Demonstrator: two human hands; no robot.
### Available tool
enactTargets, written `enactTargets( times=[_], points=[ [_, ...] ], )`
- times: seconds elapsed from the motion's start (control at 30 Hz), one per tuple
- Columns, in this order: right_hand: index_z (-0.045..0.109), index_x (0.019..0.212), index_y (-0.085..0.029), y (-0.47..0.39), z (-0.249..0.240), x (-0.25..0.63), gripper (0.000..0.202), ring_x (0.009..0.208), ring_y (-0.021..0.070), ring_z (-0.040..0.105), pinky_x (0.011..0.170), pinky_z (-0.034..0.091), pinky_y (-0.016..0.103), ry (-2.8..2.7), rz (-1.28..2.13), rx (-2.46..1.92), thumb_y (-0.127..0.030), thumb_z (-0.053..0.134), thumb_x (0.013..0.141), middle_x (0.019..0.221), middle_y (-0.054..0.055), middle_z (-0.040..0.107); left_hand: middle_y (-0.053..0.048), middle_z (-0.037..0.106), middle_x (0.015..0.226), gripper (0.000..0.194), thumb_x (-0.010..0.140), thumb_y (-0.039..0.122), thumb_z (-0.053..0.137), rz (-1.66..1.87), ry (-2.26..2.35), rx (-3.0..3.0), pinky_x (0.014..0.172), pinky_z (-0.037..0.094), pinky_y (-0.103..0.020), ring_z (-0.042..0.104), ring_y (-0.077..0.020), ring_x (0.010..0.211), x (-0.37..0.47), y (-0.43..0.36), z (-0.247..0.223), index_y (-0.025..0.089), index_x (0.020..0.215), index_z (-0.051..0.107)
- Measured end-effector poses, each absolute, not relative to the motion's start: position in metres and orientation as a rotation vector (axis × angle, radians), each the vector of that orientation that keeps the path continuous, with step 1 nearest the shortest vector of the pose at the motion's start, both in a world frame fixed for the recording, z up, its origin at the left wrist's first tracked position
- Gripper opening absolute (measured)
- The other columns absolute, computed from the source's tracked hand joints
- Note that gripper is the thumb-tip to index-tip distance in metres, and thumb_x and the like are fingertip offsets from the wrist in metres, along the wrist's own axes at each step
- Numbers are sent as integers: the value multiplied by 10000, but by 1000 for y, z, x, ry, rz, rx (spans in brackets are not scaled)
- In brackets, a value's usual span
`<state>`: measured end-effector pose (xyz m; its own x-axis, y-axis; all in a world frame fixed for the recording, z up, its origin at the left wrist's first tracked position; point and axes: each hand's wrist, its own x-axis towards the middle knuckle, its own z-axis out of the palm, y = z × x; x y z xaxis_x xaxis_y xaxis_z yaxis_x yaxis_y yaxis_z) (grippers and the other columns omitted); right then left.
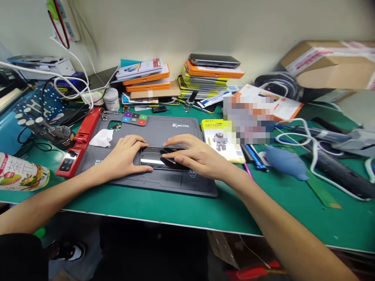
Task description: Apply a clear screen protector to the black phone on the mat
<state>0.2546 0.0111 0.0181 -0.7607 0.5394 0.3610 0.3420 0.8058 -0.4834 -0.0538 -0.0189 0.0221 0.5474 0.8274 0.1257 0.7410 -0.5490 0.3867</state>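
A dark phone (155, 158) with a glossy, reflective face lies lengthwise on the grey work mat (164, 185). My left hand (124, 156) grips its left end, thumb along the near edge and fingers at the far edge. Over the right end is my right hand (195, 154), fingers apart, with fingertips on or just above the glass; exact contact is unclear. Part of the phone's right end is hidden under this hand. A crumpled white wipe (101, 138) rests on the mat left of my hands, beside a red clamp-like fixture (80, 142).
Behind the mat stand stacks of orange and yellow boxes (205, 80). To the right are a yellow battery package (222, 142), a blue air blower (286, 162) and looping white cables. Screwdrivers in a holder (60, 134) and a drink container (23, 173) stand at left.
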Motion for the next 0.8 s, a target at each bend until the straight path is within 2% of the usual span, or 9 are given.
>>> enactTargets(
  times=[0.1, 0.17, 0.3, 0.4, 0.53, 0.63, 0.8],
  points=[
    [790, 1402, -337, 3, 19, 252, 520, 1317, 286, 729, 1201, 534, 569, -2344, 756, -649, -509, 344, 1196, 1338, 63, 841, -163, 634, 1510, 737, 920, 714, 804, 411, 1307, 2517, 1276, 398, -577, 538, -381, 1482, -54, -18, 22, 216, 1435, 634],
    [744, 1457, -331, -2, 15, 245, 544, 1383, 281, 694, 1238, 508, 572, -2335, 816, -634, -550, 322, 1194, 1412, 54, 819, -167, 634, 1510, 740, 921, 725, 796, 410, 1304, 2520, 1273, 402, -576, 538, -378, 1485, -54, -18, 22, 212, 1429, 632],
    [724, 1468, -291, -6, 11, 234, 526, 1517, 266, 617, 1358, 373, 597, -2481, 746, -488, -506, 324, 1202, 1533, 56, 753, -171, 633, 1523, 734, 928, 725, 786, 426, 1311, 2519, 1279, 392, -582, 533, -376, 1495, -55, -17, 22, 209, 1425, 630],
    [739, 1426, -250, -4, 16, 234, 500, 1468, 279, 668, 1385, 297, 651, -2512, 606, -408, -430, 330, 1203, 1394, 80, 824, -163, 635, 1527, 718, 933, 730, 772, 423, 1311, 2521, 1276, 392, -578, 537, -377, 1488, -56, -15, 23, 211, 1410, 639],
    [803, 1271, -267, 0, 22, 243, 489, 1361, 293, 736, 1357, 328, 690, -2515, 463, -467, -420, 345, 1190, 1224, 78, 869, -166, 643, 1511, 737, 926, 746, 766, 410, 1321, 2536, 1245, 416, -573, 552, -387, 1462, -56, -13, 23, 200, 1404, 638],
    [816, 1198, -259, -1, 20, 256, 492, 1317, 294, 753, 1338, 359, 699, -2488, 377, -488, -435, 357, 1184, 1200, 87, 866, -171, 638, 1513, 736, 932, 750, 759, 398, 1333, 2553, 1243, 415, -563, 546, -387, 1470, -56, -12, 24, 190, 1394, 636],
    [792, 1271, -223, -17, 10, 283, 468, 1315, 285, 755, 1315, 414, 680, -2469, 238, -570, -399, 365, 1193, 1264, 118, 844, -163, 640, 1517, 698, 946, 735, 757, 393, 1327, 2561, 1249, 406, -552, 547, -375, 1474, -57, -11, 23, 200, 1377, 638]
  ],
)
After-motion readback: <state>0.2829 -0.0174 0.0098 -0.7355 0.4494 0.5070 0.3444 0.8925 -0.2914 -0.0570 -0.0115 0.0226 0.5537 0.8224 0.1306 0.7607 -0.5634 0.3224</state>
